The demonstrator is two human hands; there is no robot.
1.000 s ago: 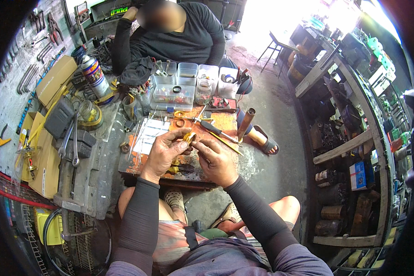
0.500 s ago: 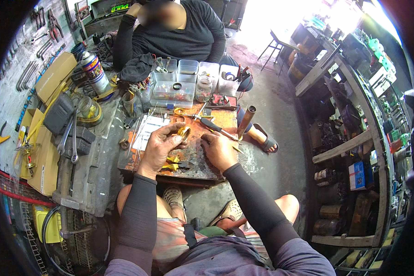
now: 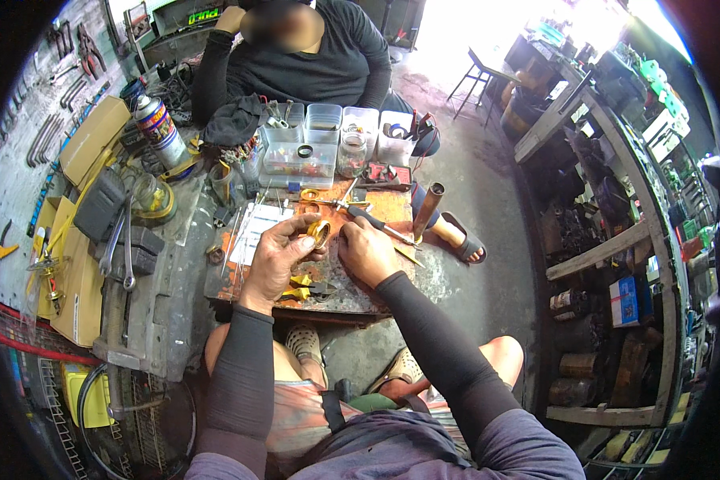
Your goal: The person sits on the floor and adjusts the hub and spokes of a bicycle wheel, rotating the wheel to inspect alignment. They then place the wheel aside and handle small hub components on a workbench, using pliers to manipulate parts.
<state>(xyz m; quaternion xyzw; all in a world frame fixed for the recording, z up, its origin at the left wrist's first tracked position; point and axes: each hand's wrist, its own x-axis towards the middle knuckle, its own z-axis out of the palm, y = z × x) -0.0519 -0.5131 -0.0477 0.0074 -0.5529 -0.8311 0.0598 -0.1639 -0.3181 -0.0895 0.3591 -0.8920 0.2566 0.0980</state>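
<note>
Between the thumb and fingers of my left hand (image 3: 274, 262) is a brass ring-shaped part (image 3: 319, 233), held above the low work table (image 3: 360, 298). Just to its right is my right hand (image 3: 370, 254), fingers curled together and tips close to the ring. Whatever those fingertips may pinch is too small or hidden. Yellow-handled pliers (image 3: 300, 290) lie below my left hand. Beyond my right hand rests a screwdriver-like tool with a dark handle (image 3: 362, 214). A white sheet of paper (image 3: 258, 228) lies left of my left hand.
Clear plastic boxes (image 3: 296, 164) and a glass jar (image 3: 351, 154) line the table's far side. An upright metal tube (image 3: 430, 206) stands at the right edge. Across sits a person in black (image 3: 320, 72). A bench with wrenches (image 3: 128, 248) is left; a loaded shelf (image 3: 596, 256) is right.
My right hand has shifted left, closer to the brass ring, with its fingers still curled. My left hand holds the ring in nearly the same place.
</note>
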